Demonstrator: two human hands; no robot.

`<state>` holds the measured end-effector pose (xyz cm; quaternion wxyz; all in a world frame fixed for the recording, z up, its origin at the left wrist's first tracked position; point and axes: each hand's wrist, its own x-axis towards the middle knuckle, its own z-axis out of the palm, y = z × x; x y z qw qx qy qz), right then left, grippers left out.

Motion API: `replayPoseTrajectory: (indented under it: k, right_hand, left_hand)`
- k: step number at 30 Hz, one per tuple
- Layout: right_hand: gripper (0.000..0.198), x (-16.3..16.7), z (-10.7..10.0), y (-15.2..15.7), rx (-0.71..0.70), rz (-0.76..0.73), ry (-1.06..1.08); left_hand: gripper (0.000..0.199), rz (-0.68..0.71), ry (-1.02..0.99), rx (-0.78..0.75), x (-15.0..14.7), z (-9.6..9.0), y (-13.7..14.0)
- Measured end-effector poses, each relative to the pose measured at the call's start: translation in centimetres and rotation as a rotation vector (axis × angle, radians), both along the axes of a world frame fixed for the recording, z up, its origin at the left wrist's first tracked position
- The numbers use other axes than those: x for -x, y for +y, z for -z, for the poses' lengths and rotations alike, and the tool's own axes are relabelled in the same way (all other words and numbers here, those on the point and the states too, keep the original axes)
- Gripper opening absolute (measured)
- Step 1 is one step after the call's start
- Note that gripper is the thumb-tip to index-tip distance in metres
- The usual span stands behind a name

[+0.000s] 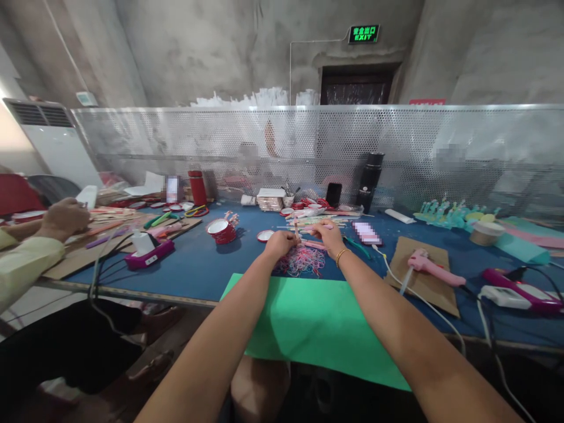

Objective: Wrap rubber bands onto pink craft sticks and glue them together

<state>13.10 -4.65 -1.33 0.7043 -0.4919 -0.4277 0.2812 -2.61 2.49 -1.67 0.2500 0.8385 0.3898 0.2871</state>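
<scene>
Green sheet point(317, 323) hangs over the table's near edge, at six o'clock from the hands. Left hand point(281, 244) is pinching a small pale stick point(296, 228), held upright; right hand point(329, 235) pinches a slim pink piece point(321, 227) — just beside it. Tangled coloured threads point(304, 262) lie under them, toward six o'clock — and one red drum point(220, 232) stands at nine o'clock.

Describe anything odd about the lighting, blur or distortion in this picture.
Head view: brightest at the left edge, by the air conditioner; the exit sign glows green. Head view: forearms look stretched towards the bottom, probably a wide-angle effect. Head view: blocky pixelation hides the phone screen beside the right hand; the coloured strands are too fine to separate clearly.
</scene>
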Motion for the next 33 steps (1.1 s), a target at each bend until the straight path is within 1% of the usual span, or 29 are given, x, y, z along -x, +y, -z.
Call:
replayPoseTrajectory:
  k: [2, 6, 11, 15, 17, 19, 21, 23, 25, 27, 29, 31, 33]
  right_hand:
    - [0.019, 0.0, 0.0, 0.0, -0.007, -0.010, 0.019]
    - [0.018, 0.2, 0.0, -0.1, 0.014, -0.085, 0.021]
    - [0.018, -0.1, -0.1, -0.1, 0.000, 0.001, 0.039]
    - [0.018, -0.1, 0.0, 0.0, 0.025, -0.069, 0.033]
    - [0.017, -0.3, 0.0, 0.1, 0.020, -0.049, 0.024]
    - [0.017, -0.7, -0.1, 0.3, 0.001, 0.033, 0.052]
    - [0.018, -1.3, -0.3, 0.4, -0.010, 0.110, 0.103]
    - [0.023, -1.9, -0.4, 0.5, -0.005, 0.139, 0.146]
    - [0.029, -2.1, -0.3, 0.5, 0.008, 0.122, 0.148]
    - [0.033, -2.1, 0.0, 0.5, 0.022, 0.079, 0.078]
    - [0.030, -1.8, 0.5, 0.4, 0.043, 0.046, -0.086]
    - [0.023, -1.3, 0.8, 0.4, 0.067, 0.050, -0.339]
    - [0.018, -0.7, 0.8, 0.5, 0.100, 0.109, -0.627]
  left_hand:
    - [0.045, -0.009, -0.002, 0.003, 0.0, 0.0, 0.0]
    - [0.042, -0.028, 0.021, -0.002, 0.0, 0.1, 0.1]
    - [0.039, -0.016, 0.040, -0.015, 0.0, 0.2, 0.3]
    - [0.037, -0.006, 0.065, -0.041, 0.0, 0.1, 0.2]
    - [0.034, -0.011, 0.078, -0.045, 0.0, -0.1, 0.0]
    - [0.030, -0.044, 0.091, -0.044, 0.1, -0.4, -0.1]
    - [0.026, -0.101, 0.077, -0.081, 0.1, -0.6, 0.0]
    - [0.023, -0.177, 0.014, -0.163, 0.1, -0.7, 0.2]
    - [0.021, -0.246, -0.077, -0.220, 0.1, -0.8, 0.3]
    - [0.020, -0.269, -0.180, -0.195, 0.0, -0.9, 0.4]
    - [0.019, -0.227, -0.298, -0.107, 0.0, -0.8, 0.2]
    - [0.018, -0.168, -0.433, -0.003, -0.1, -0.7, -0.1]
    - [0.017, -0.143, -0.484, 0.058, -0.3, -0.5, -0.2]
